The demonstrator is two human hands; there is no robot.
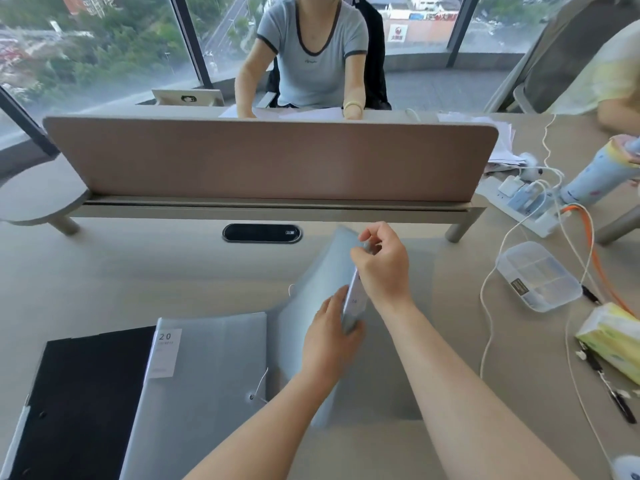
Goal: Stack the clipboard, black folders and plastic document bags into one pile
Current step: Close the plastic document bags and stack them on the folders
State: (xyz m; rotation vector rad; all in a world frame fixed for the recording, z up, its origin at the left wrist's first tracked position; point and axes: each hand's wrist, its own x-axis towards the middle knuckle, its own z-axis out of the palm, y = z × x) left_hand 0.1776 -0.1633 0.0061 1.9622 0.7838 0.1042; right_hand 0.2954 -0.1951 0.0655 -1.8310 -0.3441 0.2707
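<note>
Holding grey document bag (311, 306) up on edge at frame center, both hands gripping: left hand (329, 337) pinching lower end, right hand (381, 268) curled round top. Second grey bag (207, 375) flat at lower left, overlapping black folder (79, 393).

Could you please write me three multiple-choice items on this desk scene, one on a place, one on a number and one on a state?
1. Where does the black folder lie?
A. left of the flat document bag
B. on the clear box
C. behind the divider

2. Which number is printed on the flat document bag's label?
A. 10
B. 20
C. 50

3. How is the lifted document bag held?
A. by the left hand only
B. by the right hand only
C. by both hands

Key: 1 A, it touches the bag's left edge; 2 B, the label reads 20; 3 C, each hand grips one edge.
</note>
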